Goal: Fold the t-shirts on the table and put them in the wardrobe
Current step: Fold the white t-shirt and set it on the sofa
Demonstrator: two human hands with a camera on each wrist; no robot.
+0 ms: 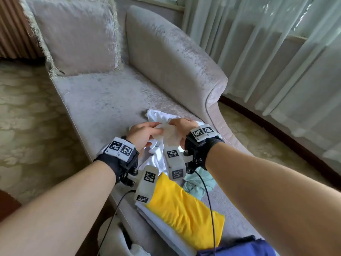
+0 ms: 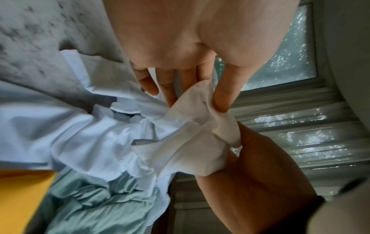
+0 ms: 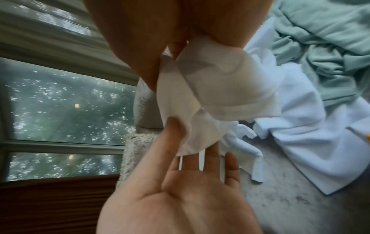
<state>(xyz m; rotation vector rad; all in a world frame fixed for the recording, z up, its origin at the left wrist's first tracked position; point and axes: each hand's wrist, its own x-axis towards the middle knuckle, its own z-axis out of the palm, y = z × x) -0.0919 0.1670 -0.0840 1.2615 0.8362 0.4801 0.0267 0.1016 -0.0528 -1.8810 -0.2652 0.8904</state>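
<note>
We stand over a grey velvet chaise (image 1: 114, 100) whose seat carries everything. Beyond it hang sheer curtains (image 1: 276, 52), and one fringed cushion (image 1: 77, 34) leans at its head. A patterned carpet (image 1: 27, 117) lies on both sides.

We count four garments on the seat. Nearest us a yellow t-shirt (image 1: 184, 206) lies flat on a folded pale one (image 1: 158, 224); just beside it a green t-shirt (image 1: 199, 183) sits crumpled. Further out lies the white t-shirt (image 1: 158, 115), bunched and partly hidden behind our wrists and the two camera mounts. A blue cloth (image 1: 239, 246) shows at the bottom edge.

Our left hand (image 1: 142, 133) pinches a bunch of the white fabric between thumb and forefinger, the other fingers (image 2: 148, 83) spread and loose. Our right hand (image 1: 182, 126) grips the same bunch, fingers curled round it.
</note>
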